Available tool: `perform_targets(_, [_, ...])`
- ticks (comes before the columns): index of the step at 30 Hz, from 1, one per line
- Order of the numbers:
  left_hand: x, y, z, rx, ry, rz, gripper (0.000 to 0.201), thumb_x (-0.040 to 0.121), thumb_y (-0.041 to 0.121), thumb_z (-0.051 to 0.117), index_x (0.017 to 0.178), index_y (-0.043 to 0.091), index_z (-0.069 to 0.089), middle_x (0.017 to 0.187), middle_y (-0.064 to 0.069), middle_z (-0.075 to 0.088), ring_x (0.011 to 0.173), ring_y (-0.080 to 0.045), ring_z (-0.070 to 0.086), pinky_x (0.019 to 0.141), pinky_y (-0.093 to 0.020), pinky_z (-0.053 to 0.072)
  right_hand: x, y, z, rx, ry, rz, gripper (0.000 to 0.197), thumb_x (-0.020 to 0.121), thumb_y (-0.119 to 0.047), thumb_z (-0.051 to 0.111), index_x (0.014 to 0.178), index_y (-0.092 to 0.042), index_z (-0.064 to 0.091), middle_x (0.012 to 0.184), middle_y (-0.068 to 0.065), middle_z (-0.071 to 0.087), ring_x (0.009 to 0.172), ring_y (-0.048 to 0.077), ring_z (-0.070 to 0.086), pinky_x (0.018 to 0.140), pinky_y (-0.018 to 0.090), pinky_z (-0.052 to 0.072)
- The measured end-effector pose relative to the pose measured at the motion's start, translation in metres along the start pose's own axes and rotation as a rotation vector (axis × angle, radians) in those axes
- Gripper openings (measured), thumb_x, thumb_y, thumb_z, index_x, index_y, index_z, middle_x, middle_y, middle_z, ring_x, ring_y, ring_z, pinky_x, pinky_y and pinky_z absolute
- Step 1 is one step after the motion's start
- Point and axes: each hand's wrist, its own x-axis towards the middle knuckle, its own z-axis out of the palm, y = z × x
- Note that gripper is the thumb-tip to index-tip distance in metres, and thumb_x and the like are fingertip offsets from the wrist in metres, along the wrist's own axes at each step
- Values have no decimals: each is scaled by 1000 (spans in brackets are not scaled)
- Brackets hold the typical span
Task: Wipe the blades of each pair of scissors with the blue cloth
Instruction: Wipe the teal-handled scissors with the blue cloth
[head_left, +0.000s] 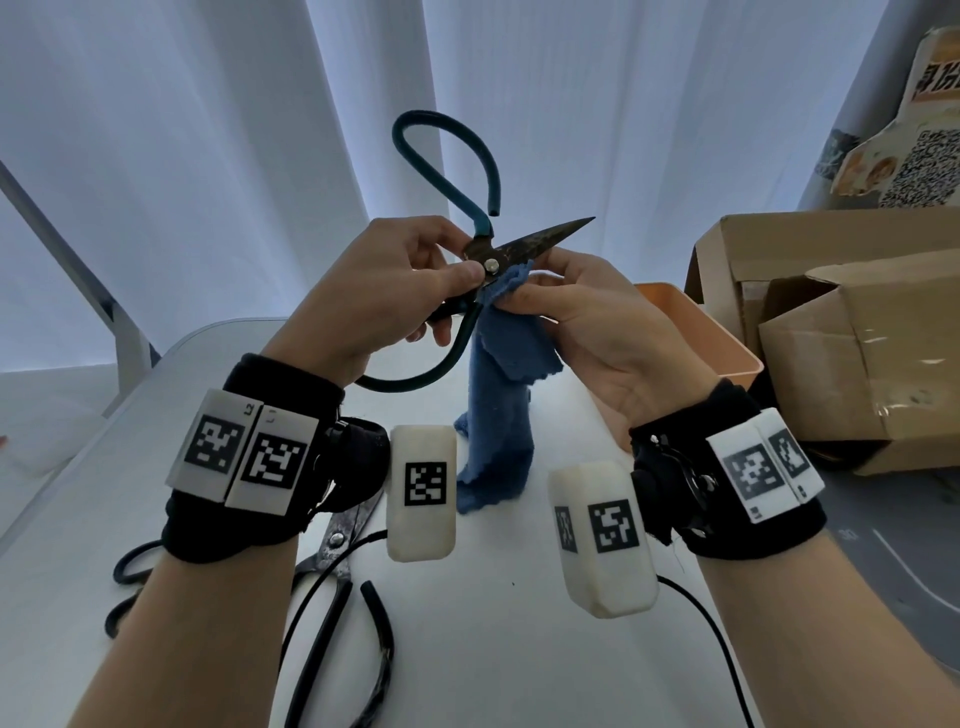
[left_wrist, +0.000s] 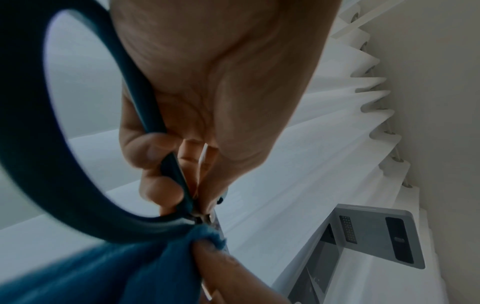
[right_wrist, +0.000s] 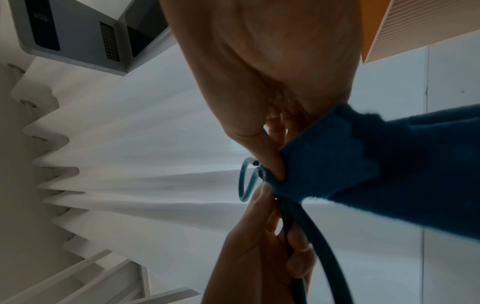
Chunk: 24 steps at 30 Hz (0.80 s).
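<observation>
My left hand (head_left: 415, 275) holds the teal-handled scissors (head_left: 524, 244) up above the table, thumb and fingers pinching them at the pivot, blades apart. One rusty blade points right; the other is hidden in the blue cloth (head_left: 501, 364). My right hand (head_left: 561, 306) pinches the cloth around that lower blade near the pivot, and the rest of the cloth hangs down to the table. In the left wrist view the teal handle loop (left_wrist: 33, 144) fills the left side and the cloth (left_wrist: 124, 267) bunches below the pivot. In the right wrist view the cloth (right_wrist: 376, 164) drapes right of my hand.
A second pair of scissors with black handles (head_left: 337, 561) lies on the white table (head_left: 493, 649) near my left wrist. An orange bin (head_left: 691, 332) and cardboard boxes (head_left: 841, 353) stand at the right. White curtains hang behind.
</observation>
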Motion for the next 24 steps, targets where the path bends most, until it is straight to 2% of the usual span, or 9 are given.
perform_targets(3, [0, 0, 0, -5, -2, -2, 4, 96, 17, 64, 97, 18, 68, 60, 2, 57, 49, -14, 56, 42, -19, 39, 1, 1, 2, -4, 13, 6, 28, 87, -2, 70, 114, -3, 67, 108, 15, 74, 108, 30, 69, 98, 46, 55])
perform_targets(7, [0, 0, 0, -8, -2, -3, 5, 96, 18, 64, 97, 19, 68, 61, 1, 57, 52, -16, 56, 43, -19, 39, 1, 2, 2, 7, 45, 7, 24, 85, -11, 76, 107, -5, 67, 101, 15, 75, 98, 27, 73, 93, 43, 58])
perform_targets(9, [0, 0, -1, -8, 0, -7, 4, 96, 18, 64, 96, 19, 68, 61, 0, 58, 52, -17, 56, 42, -20, 39, 1, 1, 2, 27, 13, 4, 22, 87, -6, 73, 108, -3, 67, 98, 12, 76, 97, 25, 73, 91, 39, 58])
perform_targets(13, [0, 0, -1, -10, -2, -8, 4, 95, 17, 65, 95, 20, 68, 60, 3, 57, 50, -15, 56, 43, -20, 39, 0, 1, 1, 48, -14, 3, 21, 86, 4, 69, 105, -4, 67, 96, 12, 73, 97, 26, 71, 94, 41, 57])
perform_targets(17, [0, 1, 0, -8, -12, -2, 5, 96, 18, 64, 95, 20, 68, 61, 1, 56, 51, -16, 56, 43, -19, 38, -1, 1, 1, 61, 0, 4, 21, 86, -3, 72, 107, -2, 66, 90, 11, 72, 88, 24, 72, 83, 33, 60])
perform_targets(19, [0, 0, 0, -3, -12, -4, 4, 96, 18, 64, 97, 19, 68, 59, 4, 57, 52, -16, 56, 43, -20, 39, -1, 0, 0, 49, -13, 0, 23, 88, 2, 68, 111, 1, 66, 97, 14, 74, 95, 25, 72, 87, 33, 59])
perform_targets(22, [0, -1, 0, 7, -9, -3, 5, 95, 18, 64, 99, 18, 69, 55, 10, 56, 50, -14, 57, 43, -20, 39, -2, -1, 0, 20, -15, -2, 23, 87, 6, 66, 109, -1, 67, 101, 16, 73, 102, 27, 70, 96, 39, 56])
perform_targets(24, [0, -1, 0, 3, -18, -2, 5, 96, 18, 64, 98, 18, 69, 55, 9, 56, 50, -14, 57, 43, -19, 39, -2, -1, 1, 29, 0, -1, 26, 86, 2, 70, 111, 0, 65, 104, 20, 71, 103, 30, 70, 95, 41, 57])
